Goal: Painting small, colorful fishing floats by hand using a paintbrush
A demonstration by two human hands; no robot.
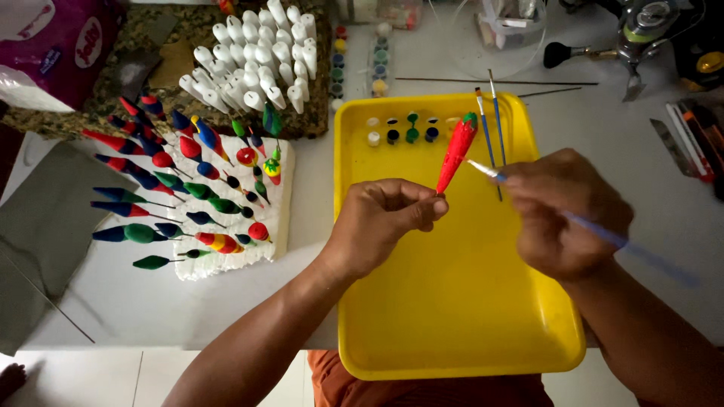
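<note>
My left hand (pixel 381 226) pinches the thin stem of a red fishing float (pixel 457 151) with a green tip, held upright over the yellow tray (pixel 452 316). Gripped in my right hand (pixel 562 215) is a blue-handled paintbrush (pixel 603 234), its white tip close to the float's right side. Two more brushes (pixel 492 124) lie on the tray's far right. A row of small paint pots (pixel 403 132) stands at the tray's far edge.
A white foam block (pixel 226 260) left of the tray holds several painted floats on wires. Behind it stand several unpainted white floats (pixel 256 53). More paint pots (pixel 358 64), thin wires, a fishing reel (pixel 641 30) and tools (pixel 690 139) lie at the back and right.
</note>
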